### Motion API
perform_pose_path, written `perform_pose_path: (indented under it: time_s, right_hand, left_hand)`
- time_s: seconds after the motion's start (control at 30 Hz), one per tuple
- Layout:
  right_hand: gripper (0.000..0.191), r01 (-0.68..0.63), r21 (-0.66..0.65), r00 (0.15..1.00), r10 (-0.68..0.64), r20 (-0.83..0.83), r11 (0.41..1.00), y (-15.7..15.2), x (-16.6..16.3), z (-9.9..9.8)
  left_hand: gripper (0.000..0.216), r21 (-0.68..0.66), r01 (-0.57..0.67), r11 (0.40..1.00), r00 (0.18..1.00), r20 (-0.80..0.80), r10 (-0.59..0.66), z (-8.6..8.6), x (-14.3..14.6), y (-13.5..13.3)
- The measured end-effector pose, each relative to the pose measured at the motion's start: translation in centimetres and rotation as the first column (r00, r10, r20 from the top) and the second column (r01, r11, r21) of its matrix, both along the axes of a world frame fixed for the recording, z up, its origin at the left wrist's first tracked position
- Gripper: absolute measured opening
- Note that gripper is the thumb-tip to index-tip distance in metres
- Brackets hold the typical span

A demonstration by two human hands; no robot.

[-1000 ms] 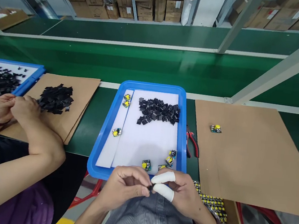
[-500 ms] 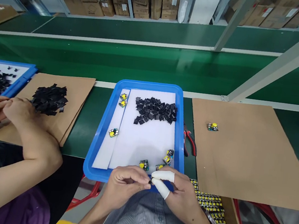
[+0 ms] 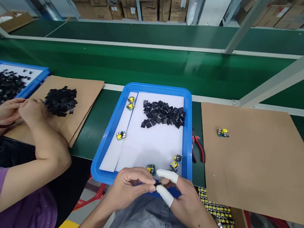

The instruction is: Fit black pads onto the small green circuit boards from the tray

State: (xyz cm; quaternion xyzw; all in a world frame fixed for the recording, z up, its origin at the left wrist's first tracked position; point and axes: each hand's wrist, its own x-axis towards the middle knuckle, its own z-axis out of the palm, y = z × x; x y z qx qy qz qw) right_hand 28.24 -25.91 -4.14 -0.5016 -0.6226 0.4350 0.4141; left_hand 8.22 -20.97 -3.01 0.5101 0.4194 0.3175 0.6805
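Observation:
My left hand (image 3: 131,185) and my right hand (image 3: 176,194) meet at the near rim of a blue tray (image 3: 106,138). Both pinch a tiny black part (image 3: 156,184) between their fingertips. The right thumb and forefinger wear white finger cots. On the tray's white liner lie a heap of small black parts (image 3: 163,114) at the back and several small circuit boards with yellow components, among them one (image 3: 120,135) at the left and two (image 3: 176,161) close to my hands.
A co-worker's hands (image 3: 21,111) at the left work beside a black parts pile (image 3: 60,100) on cardboard and a second blue tray (image 3: 35,79). Red-handled cutters (image 3: 199,146) lie right of my tray. A cardboard sheet (image 3: 259,160) holds one board (image 3: 223,132). A sheet of yellow parts (image 3: 219,211) sits below it.
My hands stay pinched together and have drifted slightly up over the tray's near rim; the view shifted a little. The co-worker's hands keep working in place.

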Motion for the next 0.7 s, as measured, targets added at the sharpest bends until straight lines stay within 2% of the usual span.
perform_pose_path:
  time_s: [0.1,0.17,0.23,0.27,0.33,0.4,0.47,0.53,0.6,0.67,0.7]
  right_hand:
    - [0.032,-0.125,0.023,0.992,0.125,0.007,0.992,-0.1,0.8,0.3]
    - [0.023,-0.060,0.000,0.998,0.060,-0.032,0.998,-0.2,1.3,0.1]
    - [0.017,0.065,-0.094,0.991,-0.075,-0.106,0.993,-0.3,1.8,-0.2]
    - [0.016,0.103,-0.150,0.981,-0.125,-0.149,0.983,-0.3,2.0,-0.4]
    - [0.014,0.131,-0.206,0.959,-0.176,-0.223,0.970,-0.3,2.4,-0.6]
    - [0.012,0.153,-0.172,0.948,-0.193,-0.251,0.973,-0.1,2.6,-0.7]
    - [0.013,0.204,-0.116,0.941,-0.227,-0.250,0.972,0.1,2.7,-0.7]
    - [0.018,0.261,-0.097,0.921,-0.277,-0.272,0.961,0.2,2.7,-0.7]
    - [0.023,0.281,-0.104,0.902,-0.300,-0.311,0.954,0.3,2.7,-0.7]
    - [0.024,0.269,-0.092,0.896,-0.284,-0.341,0.959,0.5,2.4,-0.5]
    - [0.024,0.260,-0.074,0.897,-0.270,-0.350,0.963,0.7,2.2,-0.4]
  left_hand:
    - [0.012,-0.047,0.043,0.998,0.992,-0.113,-0.048,0.9,-0.7,0.5]
    - [0.015,0.050,-0.022,0.999,0.977,-0.209,0.032,1.4,-1.4,1.1]
    - [0.015,0.236,-0.068,0.969,0.936,-0.322,0.144,1.6,-2.1,1.8]
    - [0.017,0.316,-0.041,0.948,0.909,-0.381,0.166,1.5,-2.4,2.1]
    - [0.032,0.392,0.116,0.912,0.863,-0.495,0.103,1.2,-2.5,2.5]
    - [0.046,0.385,0.294,0.875,0.818,-0.574,-0.022,0.6,-2.0,2.5]
    - [0.048,0.374,0.373,0.849,0.791,-0.606,-0.080,0.1,-1.4,2.5]
    - [0.042,0.364,0.322,0.874,0.813,-0.579,-0.059,-0.2,-0.9,2.3]
    - [0.042,0.288,0.165,0.943,0.894,-0.447,-0.020,-0.3,-0.7,2.2]
    - [0.042,0.100,-0.011,0.995,0.978,-0.207,0.032,-0.4,-0.6,2.1]
    - [0.040,-0.019,-0.062,0.998,0.995,-0.079,0.060,-0.4,-0.6,2.1]
